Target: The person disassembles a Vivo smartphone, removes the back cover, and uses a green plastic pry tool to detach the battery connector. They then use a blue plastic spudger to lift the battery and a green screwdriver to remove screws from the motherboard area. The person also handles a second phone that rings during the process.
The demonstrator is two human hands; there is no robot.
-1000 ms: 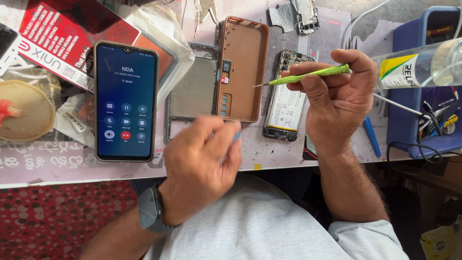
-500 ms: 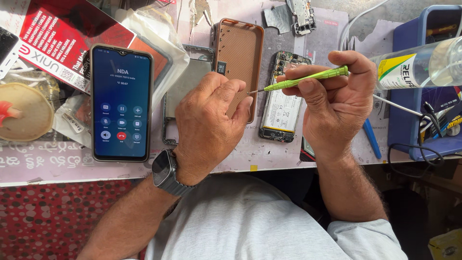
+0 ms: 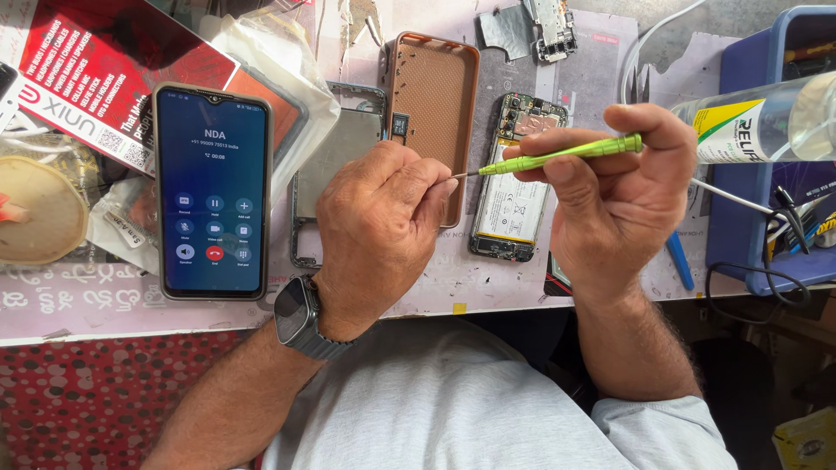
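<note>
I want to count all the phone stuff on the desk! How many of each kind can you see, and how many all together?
Lit phone with call screen: 1
Opened phone showing its battery: 1
Grey phone frame: 1
Brown phone case: 1
Loose circuit board: 1
Green screwdriver, held in the right hand, tip at the left hand: 1
Total: 6

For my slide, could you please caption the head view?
Right hand holds a green screwdriver, its tip at the left hand's fingertips, above an opened phone on the workbench.

Lit blue phone screen beside red package (top left).
</note>
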